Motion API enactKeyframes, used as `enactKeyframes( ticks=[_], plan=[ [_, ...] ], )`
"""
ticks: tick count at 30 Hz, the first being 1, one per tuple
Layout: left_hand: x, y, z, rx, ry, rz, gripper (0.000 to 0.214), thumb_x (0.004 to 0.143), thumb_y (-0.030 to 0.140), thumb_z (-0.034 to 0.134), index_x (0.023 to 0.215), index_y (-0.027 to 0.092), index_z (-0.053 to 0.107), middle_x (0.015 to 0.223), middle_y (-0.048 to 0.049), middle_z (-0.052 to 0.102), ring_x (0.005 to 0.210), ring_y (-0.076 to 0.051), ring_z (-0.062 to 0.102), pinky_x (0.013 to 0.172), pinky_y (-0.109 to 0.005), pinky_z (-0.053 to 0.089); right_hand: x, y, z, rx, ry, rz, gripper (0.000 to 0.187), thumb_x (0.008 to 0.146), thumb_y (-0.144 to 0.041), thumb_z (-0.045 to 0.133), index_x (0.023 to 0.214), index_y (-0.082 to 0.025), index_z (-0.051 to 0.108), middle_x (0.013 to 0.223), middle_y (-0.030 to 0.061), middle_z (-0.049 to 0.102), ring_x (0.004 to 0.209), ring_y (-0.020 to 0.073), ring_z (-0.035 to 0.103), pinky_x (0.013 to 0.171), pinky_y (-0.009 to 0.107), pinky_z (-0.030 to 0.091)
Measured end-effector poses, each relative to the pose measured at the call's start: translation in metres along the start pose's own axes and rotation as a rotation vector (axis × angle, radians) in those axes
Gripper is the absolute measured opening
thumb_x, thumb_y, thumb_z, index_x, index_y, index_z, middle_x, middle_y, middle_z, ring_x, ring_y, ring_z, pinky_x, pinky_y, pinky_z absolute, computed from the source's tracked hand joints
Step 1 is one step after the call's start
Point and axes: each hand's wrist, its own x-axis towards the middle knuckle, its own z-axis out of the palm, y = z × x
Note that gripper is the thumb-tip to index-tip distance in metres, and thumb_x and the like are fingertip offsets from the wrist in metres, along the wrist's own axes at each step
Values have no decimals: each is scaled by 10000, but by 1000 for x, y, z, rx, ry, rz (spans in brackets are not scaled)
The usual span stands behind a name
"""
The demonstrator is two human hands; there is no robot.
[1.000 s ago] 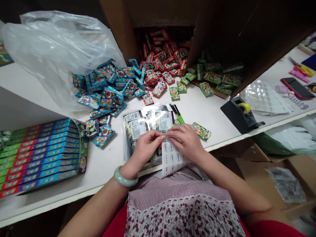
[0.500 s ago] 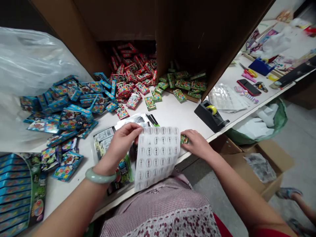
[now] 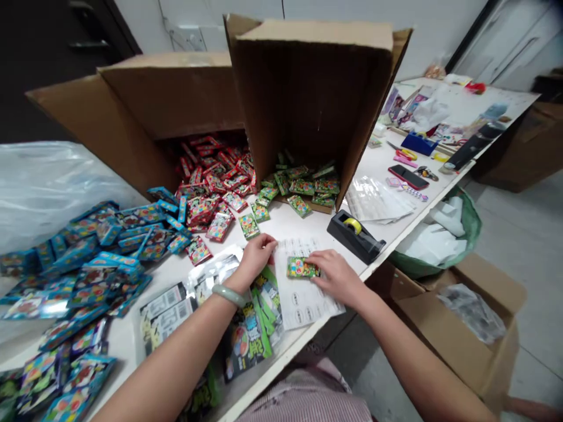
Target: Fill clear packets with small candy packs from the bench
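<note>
Listener: What is around you, biggest first?

Me: A white table (image 3: 316,227), with a tall open cardboard carton (image 3: 314,34) standing at its back. Nearer me, flat by the front edge, is a white sheet of oval stickers (image 3: 294,305). A black tape dispenser (image 3: 357,237) sits beyond it, to the right.

Listener: And your hands?

Me: My left hand (image 3: 258,257) is at the sheet's far left corner, thumb and forefinger tips pressed together; whether anything is between them, I cannot tell. My right hand (image 3: 336,275) has thumb and fingers closed about the right end of a small green printed box (image 3: 299,267).

Listener: Where exactly is that box?

Me: Over the sheet, between my hands, its long axis running left to right. From my left fingertips it lies rightward and slightly towards me. My right hand is nearer, touching it. Whether it rests on the sheet, I cannot tell.
</note>
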Motion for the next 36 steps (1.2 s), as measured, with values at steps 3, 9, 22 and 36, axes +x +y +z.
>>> enactKeyframes(
  ticks=[3, 9, 22, 36],
  plan=[
    [4, 4, -9, 189, -23, 70, 90, 750, 259, 560, 760, 184, 608, 632, -7, 596, 565, -170, 564, 571, -280, 435, 6, 4, 9, -36, -117, 39, 402, 792, -157, 632, 1191, -198, 614, 1227, 91, 614, 1130, 274, 518, 970, 444, 412],
    [-20, 17, -20, 436, -44, 216, 313, 823, 219, 518, 1126, 168, 579, 1007, -100, 604, 843, -232, 586, 810, -381, 448, -4, 8, -8, -16, 106, 115, 233, 886, -181, 522, 1057, -158, 678, 1004, 108, 641, 977, 222, 556, 894, 359, 436],
    [-90, 21, 0, 740, -342, 615, 309, 920, 207, 400, 1130, 172, 625, 874, -92, 596, 819, -227, 590, 762, -341, 469, -18, -15, 0, -139, 58, 295, 353, 849, -74, 458, 1027, -226, 722, 952, 86, 600, 946, 224, 550, 855, 346, 414],
    [-64, 21, 31, 900, -301, 671, 342, 911, 411, 293, 1074, 274, 560, 737, -68, 600, 697, -273, 534, 693, -405, 447, -209, -37, -51, 93, 511, 363, 236, 894, -160, 489, 1040, -188, 673, 954, 48, 644, 884, 132, 618, 844, 249, 478]
  ],
)
